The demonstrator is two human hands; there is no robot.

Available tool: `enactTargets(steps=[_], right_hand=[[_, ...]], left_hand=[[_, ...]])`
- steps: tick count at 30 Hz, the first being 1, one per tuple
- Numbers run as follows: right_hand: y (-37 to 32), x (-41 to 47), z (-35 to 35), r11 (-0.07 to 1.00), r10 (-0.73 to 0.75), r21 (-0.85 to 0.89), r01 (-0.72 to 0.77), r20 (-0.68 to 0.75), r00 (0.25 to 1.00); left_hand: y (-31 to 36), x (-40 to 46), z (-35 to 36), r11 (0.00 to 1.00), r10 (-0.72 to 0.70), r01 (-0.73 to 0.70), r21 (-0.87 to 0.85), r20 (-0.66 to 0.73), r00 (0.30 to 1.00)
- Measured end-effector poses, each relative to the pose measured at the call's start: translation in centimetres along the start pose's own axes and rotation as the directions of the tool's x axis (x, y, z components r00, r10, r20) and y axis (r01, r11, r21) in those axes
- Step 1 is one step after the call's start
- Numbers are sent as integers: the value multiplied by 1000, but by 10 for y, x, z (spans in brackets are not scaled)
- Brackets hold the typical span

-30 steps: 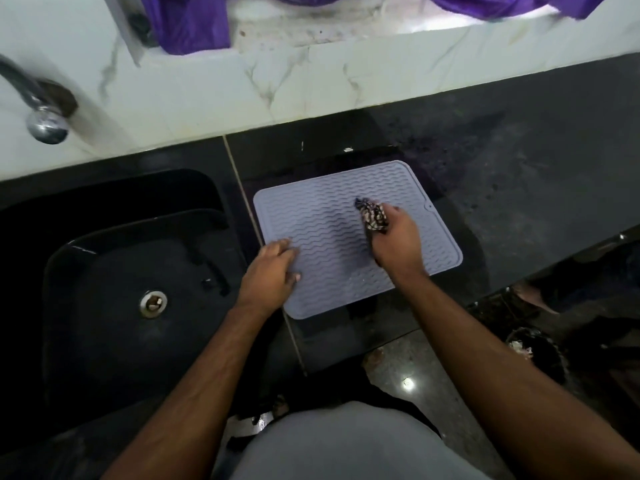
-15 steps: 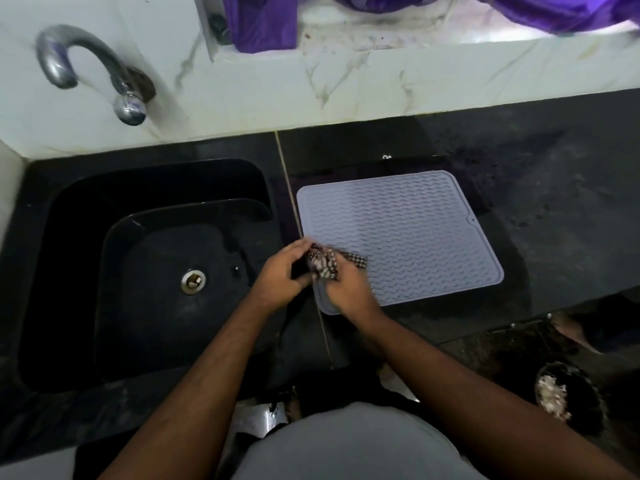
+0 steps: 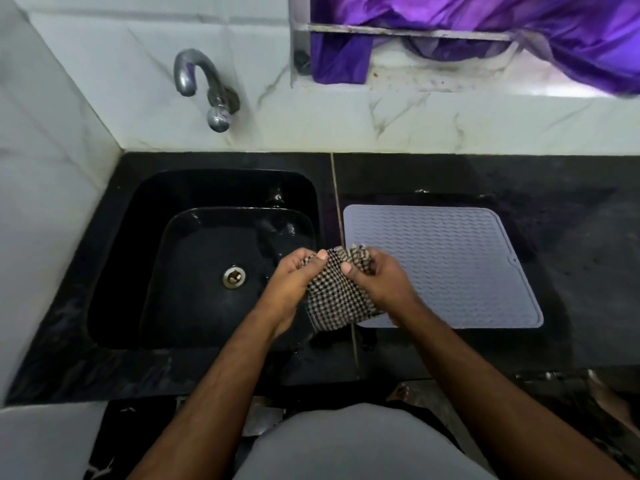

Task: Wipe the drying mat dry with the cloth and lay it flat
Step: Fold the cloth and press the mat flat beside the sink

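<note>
A grey ribbed drying mat (image 3: 446, 265) lies flat on the black counter (image 3: 571, 244), just right of the sink. Both hands hold a black-and-white checked cloth (image 3: 329, 296) above the seam between sink and mat. My left hand (image 3: 294, 278) grips the cloth's left side, thumb on top. My right hand (image 3: 377, 278) grips its right side, over the mat's near left corner. The cloth hangs partly spread between them and hides that corner.
A black sink (image 3: 207, 258) with a metal drain (image 3: 234, 276) fills the left. A curved metal tap (image 3: 204, 84) sticks out of the white marble wall. Purple fabric (image 3: 485, 29) hangs at the window ledge above the counter.
My right hand left the mat's middle and carried the bunched cloth to the mat's left edge. My left hand let go of the mat and took the cloth, which is now partly spread.
</note>
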State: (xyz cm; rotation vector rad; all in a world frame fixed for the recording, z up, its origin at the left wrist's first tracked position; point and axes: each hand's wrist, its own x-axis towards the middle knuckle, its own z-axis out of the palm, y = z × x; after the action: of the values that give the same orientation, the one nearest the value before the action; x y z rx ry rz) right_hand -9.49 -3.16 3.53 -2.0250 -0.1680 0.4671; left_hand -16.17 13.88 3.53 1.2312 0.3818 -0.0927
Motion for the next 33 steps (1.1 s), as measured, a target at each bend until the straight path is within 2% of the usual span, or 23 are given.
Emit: enactTargets(steps=[3,5,7,10,12,15,17,19,21,23,25,27,29,33], right_hand=[[-4,-9,19,961,-148,-251,113,-126,981],[-11,-22,25,928,-321,-251,274,-172,931],[-17,-35,30,914,-391,-151,377,-75,917],[-20,-44,34,961,-269,-7,275,187,945],[-22,-44,29,977,-213,48,208,287,934],[-18,-40,18,983,-168,10,181,427,889],[-13,-40,13,978,-137,-68,197,502,854],[-9,-42,9,967,-108,-138,215,543,833],[-5,-42,5,972,-89,-128,198,576,812],[1,-44,2,974,-84,-117,192,604,793],[7,-48,0,978,-93,-92,187,611,786],[14,-54,-1,984,-107,-59,171,573,813],[26,-57,-1,986,-121,-34,161,512,851],[53,-70,5,994,-96,-13,110,397,913]], left_hand=[[10,-7,7,999,29,-28,23,-48,998],[14,-12,6,997,73,-68,45,-114,991],[17,-16,3,996,84,-82,24,-121,989],[16,-24,-3,996,66,-69,-56,-55,996],[10,-29,-6,995,70,-73,-69,-45,997],[4,-35,-11,992,88,-96,-81,-101,991],[-2,-34,-18,981,184,-169,100,-169,968],[-11,-33,-24,915,303,-217,340,-224,926],[-22,-33,-24,855,371,-232,464,-236,898],[-28,-38,-17,873,325,-207,442,-209,922],[-26,-47,-10,972,96,-58,228,-159,983],[-30,-55,-12,995,-46,52,81,-71,996],[-36,-59,-11,994,-69,71,87,-26,997],[-42,-45,-2,967,23,16,255,-147,989]])
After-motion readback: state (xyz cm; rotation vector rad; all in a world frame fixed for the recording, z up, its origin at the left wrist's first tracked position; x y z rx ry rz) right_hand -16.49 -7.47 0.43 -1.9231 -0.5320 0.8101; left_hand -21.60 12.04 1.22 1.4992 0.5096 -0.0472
